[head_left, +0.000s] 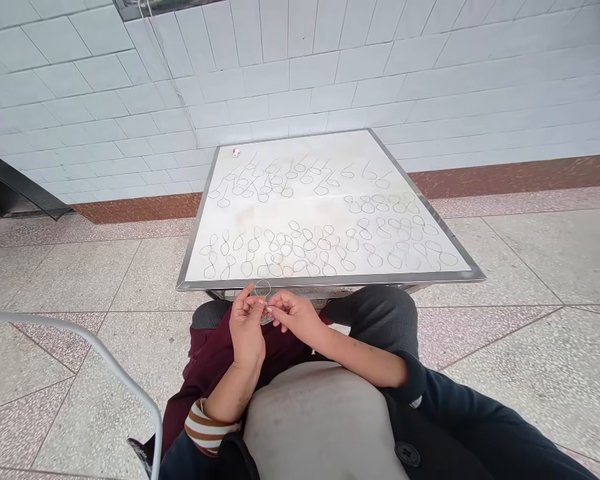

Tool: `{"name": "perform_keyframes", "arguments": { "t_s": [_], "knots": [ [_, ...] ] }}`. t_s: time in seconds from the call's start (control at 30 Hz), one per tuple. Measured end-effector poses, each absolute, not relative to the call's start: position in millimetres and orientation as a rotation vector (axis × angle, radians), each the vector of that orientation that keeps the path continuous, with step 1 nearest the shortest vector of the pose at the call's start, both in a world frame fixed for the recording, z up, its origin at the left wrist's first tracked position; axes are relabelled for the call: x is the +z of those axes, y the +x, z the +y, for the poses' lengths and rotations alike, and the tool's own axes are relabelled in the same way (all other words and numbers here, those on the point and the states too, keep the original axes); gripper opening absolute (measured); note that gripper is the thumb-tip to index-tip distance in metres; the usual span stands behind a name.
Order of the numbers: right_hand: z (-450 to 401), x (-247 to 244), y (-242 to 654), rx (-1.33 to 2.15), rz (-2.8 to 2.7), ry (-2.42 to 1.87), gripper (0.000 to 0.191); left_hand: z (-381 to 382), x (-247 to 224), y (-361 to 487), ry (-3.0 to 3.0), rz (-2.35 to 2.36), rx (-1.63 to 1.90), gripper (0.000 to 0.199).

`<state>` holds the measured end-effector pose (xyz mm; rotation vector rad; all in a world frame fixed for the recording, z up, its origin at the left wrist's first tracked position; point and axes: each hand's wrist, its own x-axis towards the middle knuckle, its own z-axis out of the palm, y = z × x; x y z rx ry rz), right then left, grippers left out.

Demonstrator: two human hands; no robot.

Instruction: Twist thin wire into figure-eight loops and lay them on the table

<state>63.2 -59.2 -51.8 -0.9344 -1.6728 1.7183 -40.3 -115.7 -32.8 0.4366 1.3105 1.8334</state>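
A thin wire loop (263, 287) stands up between my hands, just in front of the table's near edge. My left hand (247, 320) pinches its lower end between thumb and fingers. From the other side my right hand (290, 311) pinches at the same spot, fingertips nearly touching the left ones. The wire's ends are hidden in my fingers. Below the fingertips, over my lap, more thin wire or a shiny round thing (267, 319) shows only in part.
The white table (290, 215) with a metal rim carries several figure-eight wire shapes (325, 243) near me and single loops with straight tails (280, 177) farther back. A small red-and-white item (236, 153) lies at the far left corner. A grey curved tube (105, 357) is at left.
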Motion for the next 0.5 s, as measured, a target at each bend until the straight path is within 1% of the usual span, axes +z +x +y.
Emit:
{"name": "perform_keyframes", "arguments": {
  "t_s": [0.27, 0.5],
  "knots": [
    [-57.0, -42.8, 66.4, 1.478, -1.81, -0.96, 0.007, -115.4, -35.1, -40.6, 0.619, 1.396, 1.806, 0.041],
    [-46.8, -44.3, 70.8, 1.296, -1.9, -0.967, 0.006, -116.9, -34.1, -42.9, 0.625, 1.339, 1.737, 0.052]
  ]
}}
